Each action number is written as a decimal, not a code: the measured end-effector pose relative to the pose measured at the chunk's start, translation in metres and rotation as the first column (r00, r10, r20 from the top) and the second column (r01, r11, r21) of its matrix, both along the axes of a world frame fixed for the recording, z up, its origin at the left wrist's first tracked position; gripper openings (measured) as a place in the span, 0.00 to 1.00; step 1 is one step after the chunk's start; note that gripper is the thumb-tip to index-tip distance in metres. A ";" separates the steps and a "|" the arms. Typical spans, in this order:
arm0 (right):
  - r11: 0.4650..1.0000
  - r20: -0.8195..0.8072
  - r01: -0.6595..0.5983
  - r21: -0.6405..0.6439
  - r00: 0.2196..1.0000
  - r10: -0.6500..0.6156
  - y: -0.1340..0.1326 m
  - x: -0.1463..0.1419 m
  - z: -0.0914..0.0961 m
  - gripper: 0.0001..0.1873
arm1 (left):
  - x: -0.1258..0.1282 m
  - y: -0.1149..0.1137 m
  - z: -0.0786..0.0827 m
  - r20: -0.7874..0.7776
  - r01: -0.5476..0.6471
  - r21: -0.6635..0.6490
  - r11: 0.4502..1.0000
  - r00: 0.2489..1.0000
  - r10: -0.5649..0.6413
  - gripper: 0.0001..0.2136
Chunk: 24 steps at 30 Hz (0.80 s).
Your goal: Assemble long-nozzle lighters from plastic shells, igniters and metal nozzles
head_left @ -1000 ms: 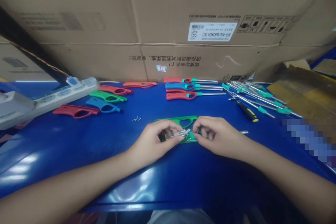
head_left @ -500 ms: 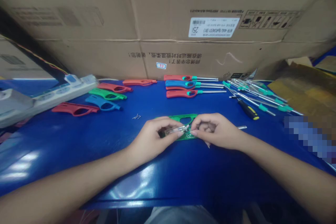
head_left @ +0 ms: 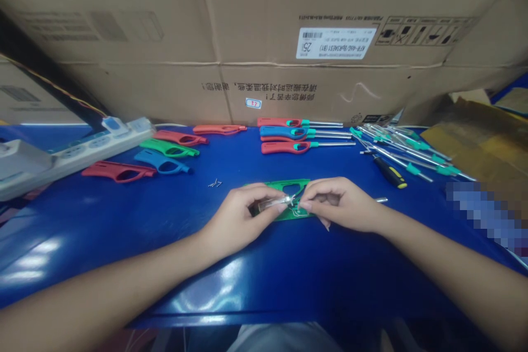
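Green plastic casing (head_left: 282,182) lies mid-tabletop (head_left: 124,231) in the head view, long axis L–R, partly under both hands. Clear tube (head_left: 270,204) is over it in L hand (head_left: 241,209), long axis also L–R but tilted a bit, shiny end (head_left: 290,198) pointing toward R hand (head_left: 336,201). L grip: thumb + fingers pinching the tube. R grip: thumb and forefinger tips close together just beside that end; can't tell if anything's btwn them.

Counts: 5 loose handles (head_left: 150,160) (3 red, 1 green, 1 blue) on L, near 1 white power strip (head_left: 103,143); 4 lighters (head_left: 280,147) (3 red, 1 blue), stems (head_left: 340,144) pointing R, one red mostly hidden by the blue; 1 black/yellow screwdriver (head_left: 390,171); few tiny screws (head_left: 215,182), too small to count; loose rods (head_left: 421,145) far R overlap too much for an exact no.

Hard to see: whether casing's 1 pc or 2; pale wires (head_left: 295,211) blurry; R hand covers casing's R end; metal tip (head_left: 381,199) shows past that hand. Cardboard box (head_left: 165,82) cut off up top, power strip at L edge.
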State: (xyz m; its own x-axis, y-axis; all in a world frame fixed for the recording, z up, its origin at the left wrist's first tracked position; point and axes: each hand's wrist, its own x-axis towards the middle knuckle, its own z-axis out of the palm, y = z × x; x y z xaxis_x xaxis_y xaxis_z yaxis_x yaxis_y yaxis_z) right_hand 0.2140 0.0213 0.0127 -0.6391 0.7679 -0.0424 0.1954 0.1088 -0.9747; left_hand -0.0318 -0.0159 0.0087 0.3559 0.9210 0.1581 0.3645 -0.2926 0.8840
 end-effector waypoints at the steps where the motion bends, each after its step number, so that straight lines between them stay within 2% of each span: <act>1: 1.000 -0.006 -0.005 0.006 1.000 0.005 0.000 0.000 0.000 0.15 | 0.000 0.000 0.000 -0.007 0.006 0.012 1.000 1.000 -0.006 0.09; 10: 0.999 -0.031 0.009 0.035 0.999 -0.008 -0.001 -0.001 -0.002 0.15 | 0.000 0.000 0.002 -0.048 0.033 0.143 0.989 0.998 -0.027 0.07; 24: 1.000 -0.039 0.014 0.003 0.999 -0.014 -0.001 -0.001 -0.003 0.15 | 0.002 0.001 0.003 -0.029 0.030 0.142 0.989 0.999 -0.026 0.07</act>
State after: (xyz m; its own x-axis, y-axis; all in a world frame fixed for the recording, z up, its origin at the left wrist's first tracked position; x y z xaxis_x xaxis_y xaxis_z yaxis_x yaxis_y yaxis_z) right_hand 0.2135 0.0207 0.0099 -0.6294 0.7769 -0.0149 0.1587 0.1097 -0.9812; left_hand -0.0302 -0.0152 0.0120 0.3874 0.8795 0.2765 0.3778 -0.4250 0.8226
